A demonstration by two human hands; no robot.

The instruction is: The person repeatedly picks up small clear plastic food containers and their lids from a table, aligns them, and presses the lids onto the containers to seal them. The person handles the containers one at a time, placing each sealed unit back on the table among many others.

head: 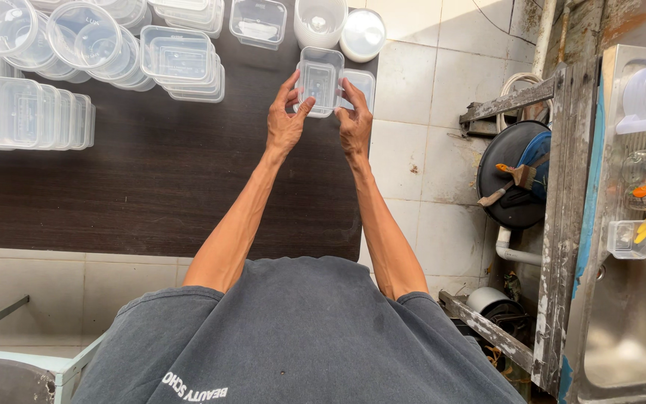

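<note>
I hold a small clear rectangular container (318, 79) up between both hands, above the far right corner of the dark wooden table (151, 179). My left hand (285, 120) grips its left side — thumb pressed against the lower edge, fingers (290, 84) reaching up along the wall. My right hand (354, 120) closes on the right side, fingers (351, 91) curled over the rim there. Just behind my right fingers lies a flat clear lid (361, 81), touching or nearly touching the container; I cannot tell whether I hold it too.

Further along the table edge stand a tall clear tub (320, 21) and a round container with a white lid (363, 34), just beside each other. To the left lie stacks of rectangular containers (181, 61), nested round tubs (76, 37) tipped on their sides, and a row of rectangular tubs (31, 112) near the table's left end.

Off to my right, over the tiled floor (413, 150), a black round pan (514, 179) holds a brush (514, 178), and a steel sink (629, 329) sits at the edge of view.
</note>
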